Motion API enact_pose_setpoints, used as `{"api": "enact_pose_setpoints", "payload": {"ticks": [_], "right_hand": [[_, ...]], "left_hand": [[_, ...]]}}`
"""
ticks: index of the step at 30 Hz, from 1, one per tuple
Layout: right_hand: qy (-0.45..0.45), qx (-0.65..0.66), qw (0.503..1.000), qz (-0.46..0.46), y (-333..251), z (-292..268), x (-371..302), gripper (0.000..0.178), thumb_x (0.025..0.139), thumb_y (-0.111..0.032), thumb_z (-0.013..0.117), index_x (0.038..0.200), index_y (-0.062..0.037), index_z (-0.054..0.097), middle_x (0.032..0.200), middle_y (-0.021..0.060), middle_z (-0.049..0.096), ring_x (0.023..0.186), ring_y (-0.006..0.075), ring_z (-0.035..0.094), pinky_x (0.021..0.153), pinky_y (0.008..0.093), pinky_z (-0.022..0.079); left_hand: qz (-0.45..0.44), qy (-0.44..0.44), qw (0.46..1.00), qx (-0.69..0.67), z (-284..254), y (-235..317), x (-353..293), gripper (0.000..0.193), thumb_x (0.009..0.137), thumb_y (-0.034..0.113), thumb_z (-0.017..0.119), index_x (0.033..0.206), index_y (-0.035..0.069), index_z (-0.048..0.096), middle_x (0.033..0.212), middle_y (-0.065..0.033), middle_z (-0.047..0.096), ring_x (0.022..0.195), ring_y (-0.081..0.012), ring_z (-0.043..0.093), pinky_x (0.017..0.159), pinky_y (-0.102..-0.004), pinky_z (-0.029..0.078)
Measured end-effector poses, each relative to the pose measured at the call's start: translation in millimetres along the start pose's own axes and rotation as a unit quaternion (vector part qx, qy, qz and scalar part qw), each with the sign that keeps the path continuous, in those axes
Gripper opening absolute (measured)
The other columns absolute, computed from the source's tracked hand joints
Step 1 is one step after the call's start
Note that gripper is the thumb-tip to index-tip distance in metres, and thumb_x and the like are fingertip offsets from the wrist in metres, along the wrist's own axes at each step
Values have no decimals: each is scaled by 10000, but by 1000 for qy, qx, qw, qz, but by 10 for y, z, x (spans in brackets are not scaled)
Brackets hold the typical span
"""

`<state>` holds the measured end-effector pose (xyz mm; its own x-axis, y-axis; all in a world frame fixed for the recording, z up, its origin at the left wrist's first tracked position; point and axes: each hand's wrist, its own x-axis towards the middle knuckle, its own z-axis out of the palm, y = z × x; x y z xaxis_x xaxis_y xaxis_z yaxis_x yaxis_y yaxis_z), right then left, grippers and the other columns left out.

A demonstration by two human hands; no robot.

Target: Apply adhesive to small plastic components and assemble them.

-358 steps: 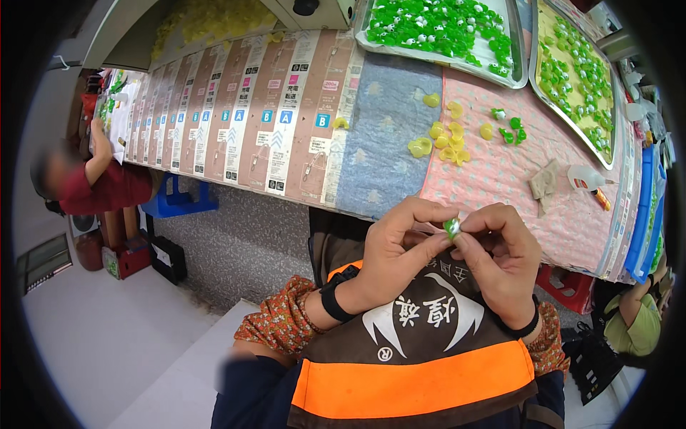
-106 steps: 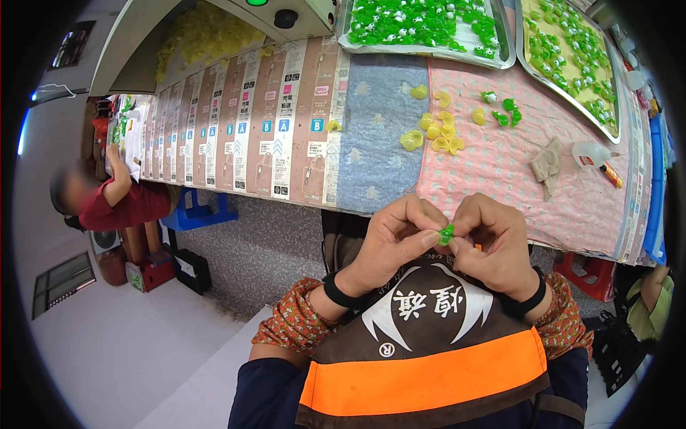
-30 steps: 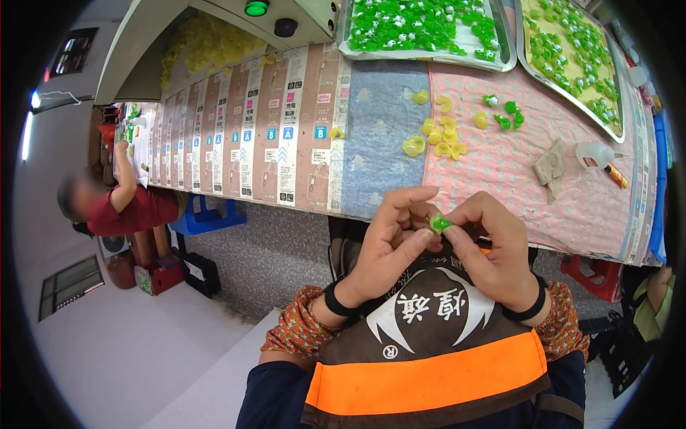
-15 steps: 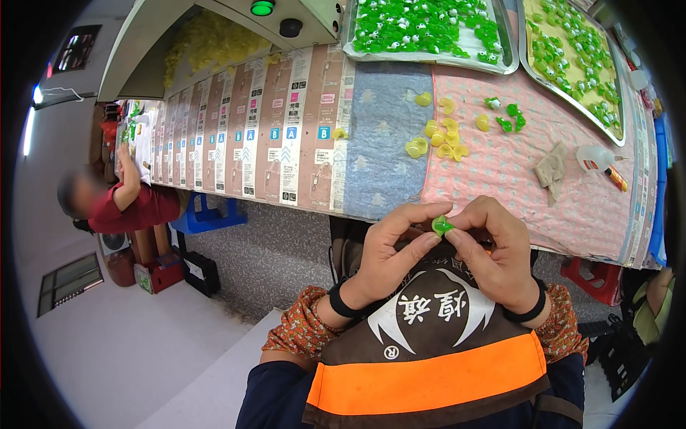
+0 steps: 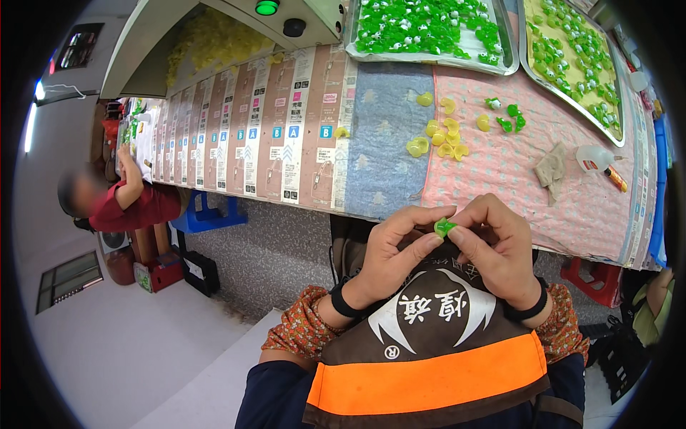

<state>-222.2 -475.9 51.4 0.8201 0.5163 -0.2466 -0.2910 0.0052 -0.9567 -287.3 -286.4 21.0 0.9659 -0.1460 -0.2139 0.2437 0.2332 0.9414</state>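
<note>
Head view, reading left to right: my left hand (image 5: 391,252) is closed in a pinch, thumb and forefinger tips pressed onto the left side of a small green plastic piece (image 5: 444,227). My right hand (image 5: 496,247) pinches the same piece from the right, its fingers curled over it. The piece sits between both sets of fingertips, held above my lap and just short of the table edge (image 5: 500,239). I judge the step in hand to be fitting or adjusting this piece by fingertip. The next move calls for steady opposed pressure and fine alignment. Loose yellow pieces (image 5: 439,139) lie well apart on the cloth.
</note>
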Motion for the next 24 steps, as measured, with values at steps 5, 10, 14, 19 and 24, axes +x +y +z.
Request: {"api": "enact_pose_setpoints", "payload": {"ticks": [5, 10, 14, 19, 24], "right_hand": [[-2, 53, 999, 14, -36, 0, 8, 83, 951, -60, 633, 972, -2, 577, 849, 22, 655, 663, 15, 556, 571, 176, 450], [-3, 30, 1000, -7, -19, -20, -9, 58, 924, -25, 637, 970, -7, 608, 856, 1, 635, 689, 5, 549, 598, 171, 436], [3, 1, 1000, -29, -24, -22, -13, 60, 906, -9, 642, 966, -11, 634, 847, -8, 625, 702, 8, 550, 616, 178, 434], [2, -41, 998, -51, -53, -19, -12, 70, 901, -4, 644, 971, -1, 650, 850, 7, 619, 713, 26, 566, 623, 190, 443], [5, -95, 990, -102, -57, -10, 2, 101, 879, 22, 654, 979, 11, 651, 851, 33, 610, 693, 57, 583, 609, 210, 456]], "left_hand": [[9, 5, 1000, 14, 54, 5, -4, 441, 966, 54, 620, 1396, 9, 534, 1310, -101, 609, 1105, -133, 612, 927, -275, 505], [15, 11, 1000, 19, 51, 29, 3, 461, 941, 69, 660, 1392, 56, 564, 1329, -99, 616, 1083, -134, 624, 860, -258, 529], [26, -10, 997, 65, 41, 91, 19, 477, 942, -3, 623, 1408, -12, 521, 1246, -91, 615, 1095, -125, 608, 948, -265, 478], [56, 7, 993, 108, 51, 124, 26, 469, 920, -14, 647, 1380, 0, 561, 1140, -83, 636, 1037, -123, 616, 908, -254, 477], [92, 29, 982, 163, 56, 129, 33, 460, 908, -24, 656, 1362, 6, 584, 1088, -86, 637, 972, -125, 624, 863, -247, 486]]}}
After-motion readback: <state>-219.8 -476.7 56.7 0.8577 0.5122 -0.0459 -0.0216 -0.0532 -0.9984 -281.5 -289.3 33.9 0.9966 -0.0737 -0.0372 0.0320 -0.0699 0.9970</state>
